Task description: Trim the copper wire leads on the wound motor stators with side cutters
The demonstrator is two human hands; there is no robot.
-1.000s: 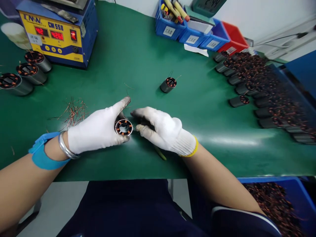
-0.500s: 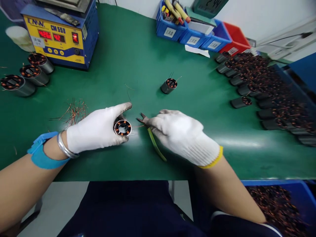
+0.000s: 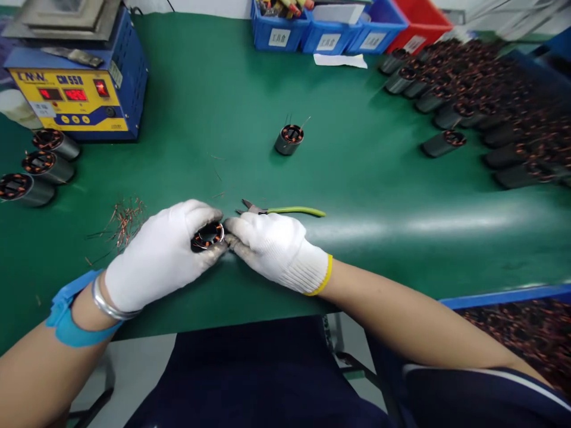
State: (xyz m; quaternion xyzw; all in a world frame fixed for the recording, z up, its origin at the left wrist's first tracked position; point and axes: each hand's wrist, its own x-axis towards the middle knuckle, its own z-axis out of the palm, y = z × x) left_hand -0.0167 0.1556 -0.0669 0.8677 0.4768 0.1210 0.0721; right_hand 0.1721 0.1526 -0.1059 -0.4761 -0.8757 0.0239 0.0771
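My left hand (image 3: pixel 163 252), in a white glove, is wrapped round a round metal stator (image 3: pixel 209 236) with copper windings, its open end facing up. Right beside it, my right hand (image 3: pixel 272 246) has thumb and finger pressed together at the stator's right edge; whatever lies between the fingertips is too small to make out. Just behind my right hand, green-handled cutters (image 3: pixel 297 210) lie on the green table, jaws to the left and apart. Another stator (image 3: pixel 289 139) stands upright further back, thin wires sticking up from it.
Cut copper wires (image 3: pixel 125 221) lie left of my left hand. A blue and yellow soldering unit (image 3: pixel 89 101) stands back left, near several stators (image 3: pixel 49 168). Blue bins (image 3: pixel 279 35), a red bin (image 3: pixel 417 27) and many stators (image 3: pixel 473 107) fill the back right.
My right hand has let go of the cutters, which now lie on the table, and has moved left to the stator. My left hand's fingers have closed further round the stator. The view has shifted.
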